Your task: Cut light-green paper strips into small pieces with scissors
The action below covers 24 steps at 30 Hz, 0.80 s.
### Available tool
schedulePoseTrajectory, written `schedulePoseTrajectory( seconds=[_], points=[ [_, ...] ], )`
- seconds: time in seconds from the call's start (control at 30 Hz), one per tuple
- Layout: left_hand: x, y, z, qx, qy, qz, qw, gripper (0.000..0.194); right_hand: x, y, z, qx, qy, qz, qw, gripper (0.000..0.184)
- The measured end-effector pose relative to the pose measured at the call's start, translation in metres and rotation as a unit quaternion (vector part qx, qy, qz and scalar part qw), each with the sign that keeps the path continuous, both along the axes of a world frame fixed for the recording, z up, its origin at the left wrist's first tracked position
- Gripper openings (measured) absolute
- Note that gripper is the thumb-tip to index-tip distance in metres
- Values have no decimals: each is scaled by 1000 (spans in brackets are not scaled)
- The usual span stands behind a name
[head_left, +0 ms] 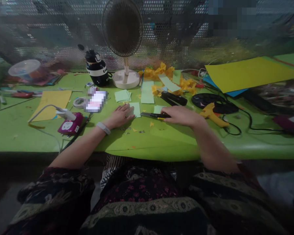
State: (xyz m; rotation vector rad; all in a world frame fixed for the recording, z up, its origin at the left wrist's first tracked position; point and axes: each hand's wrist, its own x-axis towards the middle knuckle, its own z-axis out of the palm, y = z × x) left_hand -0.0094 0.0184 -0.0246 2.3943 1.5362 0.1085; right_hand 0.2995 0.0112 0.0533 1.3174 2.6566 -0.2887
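My left hand [121, 116] lies flat with fingers stretched out, its fingertips on the left edge of a small pale green paper piece [136, 110]. In my right hand [180, 115] are scissors [150, 114] with dark blades and black and yellow handles. Their blades point left, toward the paper under my left hand. Another pale green piece [158, 109] lies just behind the scissors, partly hidden by them and my fingers. A small stack of pale green squares [122, 95] sits beyond my left hand, and a longer green strip [147, 93] lies to its right.
A black stapler [173, 98] and a yellow glue gun [213, 116] lie by my right hand. At the back stand a fan [126, 79] and a dark bottle [97, 73]. Left are a phone [96, 101] and a purple plug adapter [71, 124]. Crumpled orange paper [159, 70] lies behind.
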Motion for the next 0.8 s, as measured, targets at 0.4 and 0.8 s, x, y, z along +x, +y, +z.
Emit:
schedulePoseTrajectory(
  seconds=[0.4, 0.8],
  points=[
    [2, -2, 3, 9, 37, -4, 999, 75, -4, -2, 0, -1, -11, -4, 1000, 14],
    [2, -1, 2, 7, 46, -2, 999, 76, -3, -3, 1, 14, -26, -14, 999, 15]
  ],
)
